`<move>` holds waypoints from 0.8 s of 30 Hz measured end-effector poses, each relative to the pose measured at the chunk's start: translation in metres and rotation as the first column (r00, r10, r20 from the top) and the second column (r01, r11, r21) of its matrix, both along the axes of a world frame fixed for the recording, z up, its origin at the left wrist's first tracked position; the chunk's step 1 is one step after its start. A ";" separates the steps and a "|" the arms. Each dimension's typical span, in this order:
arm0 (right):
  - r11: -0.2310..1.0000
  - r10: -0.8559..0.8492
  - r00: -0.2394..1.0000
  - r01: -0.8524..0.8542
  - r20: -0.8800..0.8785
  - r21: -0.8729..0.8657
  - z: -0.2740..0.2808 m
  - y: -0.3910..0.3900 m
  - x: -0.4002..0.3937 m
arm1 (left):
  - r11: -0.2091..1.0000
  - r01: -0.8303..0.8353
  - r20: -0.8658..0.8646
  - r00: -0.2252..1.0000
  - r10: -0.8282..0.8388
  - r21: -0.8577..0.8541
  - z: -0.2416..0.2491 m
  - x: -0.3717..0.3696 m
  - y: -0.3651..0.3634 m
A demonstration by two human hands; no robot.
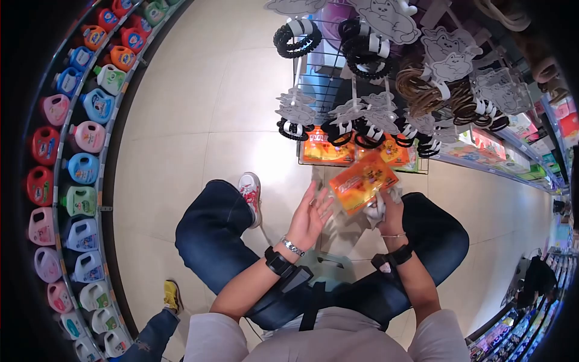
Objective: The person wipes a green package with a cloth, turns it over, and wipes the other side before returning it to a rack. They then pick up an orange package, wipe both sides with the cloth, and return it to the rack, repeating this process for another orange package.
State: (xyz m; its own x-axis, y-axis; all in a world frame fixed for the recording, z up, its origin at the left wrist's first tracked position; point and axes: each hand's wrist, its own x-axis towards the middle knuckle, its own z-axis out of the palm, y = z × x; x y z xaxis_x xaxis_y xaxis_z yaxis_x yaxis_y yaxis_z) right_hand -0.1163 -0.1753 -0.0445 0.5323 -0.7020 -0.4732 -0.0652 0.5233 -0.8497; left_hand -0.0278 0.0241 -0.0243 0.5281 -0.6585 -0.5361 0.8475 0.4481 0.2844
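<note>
In the head view, my right hand is closed around a crumpled grey-white cloth and the near corner of an orange-yellow packet. The packet is tilted in front of my right knee, its clear wrapper edge toward me. My left hand is open, palm up and fingers spread, just left of the packet and apart from it. Similar orange packets stand at the bottom of a wire rack just beyond my hands. Black coiled hair ties on cat-shaped cards hang from the rack.
A long shelf of detergent bottles curves along the left. Brown hair ties hang at the upper right, beside shelves of boxed goods. Another person's yellow shoe is on the tiled floor at lower left.
</note>
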 end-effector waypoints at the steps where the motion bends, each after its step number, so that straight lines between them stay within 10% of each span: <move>1: 0.991 -0.041 0.997 0.033 0.060 0.129 -0.002 -0.011 -0.002 | 1.000 0.004 -0.002 1.000 -0.004 -0.007 -0.001 0.000 0.000; 5: 0.973 -0.229 0.970 0.225 0.085 0.055 0.030 -0.039 0.012 | 1.000 0.000 0.024 1.000 0.000 -0.008 0.004 -0.001 0.004; 15: 0.991 -0.106 0.987 0.094 -0.121 -0.100 -0.041 -0.151 0.071 | 0.999 -0.033 0.096 0.995 0.033 -0.006 0.006 0.003 0.005; 21: 0.969 0.231 0.972 -0.225 -0.043 0.105 -0.024 -0.143 0.044 | 0.999 -0.039 0.081 0.996 0.040 -0.015 0.003 0.004 0.009; 24: 0.980 0.112 0.967 -0.145 -0.228 -0.134 0.005 -0.118 0.037 | 0.999 -0.036 0.096 0.995 0.039 -0.032 0.005 0.003 0.010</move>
State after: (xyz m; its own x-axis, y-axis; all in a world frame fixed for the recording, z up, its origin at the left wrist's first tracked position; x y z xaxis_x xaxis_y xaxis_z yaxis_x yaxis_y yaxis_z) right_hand -0.0794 -0.2935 -0.0398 0.5179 -0.7053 -0.4841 -0.3165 0.3678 -0.8744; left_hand -0.0247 0.0339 -0.0191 0.6006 -0.6526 -0.4619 0.7995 0.4883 0.3498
